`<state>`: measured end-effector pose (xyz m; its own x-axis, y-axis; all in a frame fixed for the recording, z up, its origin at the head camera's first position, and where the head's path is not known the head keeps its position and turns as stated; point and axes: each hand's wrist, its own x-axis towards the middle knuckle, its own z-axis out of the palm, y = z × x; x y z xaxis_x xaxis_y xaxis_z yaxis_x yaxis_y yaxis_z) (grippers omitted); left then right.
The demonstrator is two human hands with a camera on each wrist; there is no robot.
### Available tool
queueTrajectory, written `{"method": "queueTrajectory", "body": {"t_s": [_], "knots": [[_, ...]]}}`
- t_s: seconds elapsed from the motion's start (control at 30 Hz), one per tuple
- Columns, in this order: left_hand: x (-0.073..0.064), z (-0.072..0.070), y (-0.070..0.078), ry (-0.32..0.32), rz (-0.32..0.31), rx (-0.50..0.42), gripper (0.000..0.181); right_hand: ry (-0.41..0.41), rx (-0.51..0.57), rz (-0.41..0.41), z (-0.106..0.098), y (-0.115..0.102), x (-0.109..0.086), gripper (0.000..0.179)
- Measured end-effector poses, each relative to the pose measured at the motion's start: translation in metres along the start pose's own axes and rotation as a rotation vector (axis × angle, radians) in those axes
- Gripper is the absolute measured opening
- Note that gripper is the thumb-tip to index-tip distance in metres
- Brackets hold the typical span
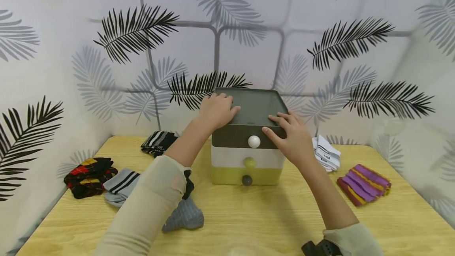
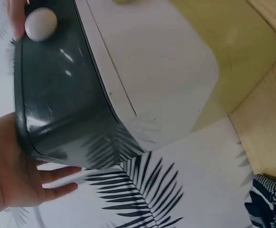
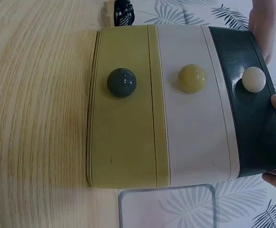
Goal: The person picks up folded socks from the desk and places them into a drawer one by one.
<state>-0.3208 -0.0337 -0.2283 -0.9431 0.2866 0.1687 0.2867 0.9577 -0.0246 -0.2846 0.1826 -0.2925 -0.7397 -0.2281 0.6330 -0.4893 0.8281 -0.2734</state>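
Note:
A small three-tier drawer box (image 1: 231, 157) stands on the table, dark green on top, white in the middle and yellow-green below. Its round knobs are a white knob (image 3: 253, 79), a yellow knob (image 3: 192, 78) and a dark knob (image 3: 122, 82). My left hand (image 1: 217, 110) lies at the left edge of the box's top; in the left wrist view its fingers (image 2: 61, 175) extend beside the dark green tier. At the right front corner, my right hand (image 1: 293, 137) touches the top with spread fingers, its thumb near the front rim. All tiers sit flush.
Folded socks lie around the box on the wooden table (image 1: 241, 216). To the left are black-and-white socks (image 1: 159, 143), plaid socks (image 1: 90, 177), grey striped socks (image 1: 122, 185) and blue-grey socks (image 1: 185, 214). White socks (image 1: 326, 153) and purple striped socks (image 1: 364, 184) lie right. A leaf-patterned backdrop (image 1: 249, 58) stands behind.

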Motion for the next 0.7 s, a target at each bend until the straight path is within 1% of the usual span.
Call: {"method": "queueTrajectory", "body": {"t_s": [0.07,0.1,0.2,0.3,0.43,0.57,0.7], "knots": [[0.010,0.001,-0.006,-0.042,-0.067,-0.006,0.057,-0.003,0.006,0.005,0.001,0.000,0.000,0.051],[0.013,0.002,-0.009,-0.063,-0.099,-0.027,0.059,-0.006,0.010,0.009,0.001,0.000,-0.001,0.051],[0.021,0.007,-0.012,-0.094,-0.176,-0.130,0.066,-0.013,0.019,0.024,-0.001,0.000,-0.001,0.051],[0.021,0.011,-0.015,-0.106,-0.236,-0.245,0.073,-0.020,0.036,0.034,-0.001,-0.003,-0.002,0.051],[0.019,0.013,-0.015,-0.108,-0.281,-0.312,0.076,-0.017,0.052,0.036,-0.002,-0.005,-0.002,0.051],[0.017,0.012,-0.014,-0.113,-0.309,-0.310,0.075,-0.015,0.064,0.028,-0.003,-0.006,-0.003,0.048],[0.015,0.012,-0.013,-0.127,-0.310,-0.297,0.075,-0.040,0.069,0.018,-0.009,-0.010,-0.010,0.045]]}}
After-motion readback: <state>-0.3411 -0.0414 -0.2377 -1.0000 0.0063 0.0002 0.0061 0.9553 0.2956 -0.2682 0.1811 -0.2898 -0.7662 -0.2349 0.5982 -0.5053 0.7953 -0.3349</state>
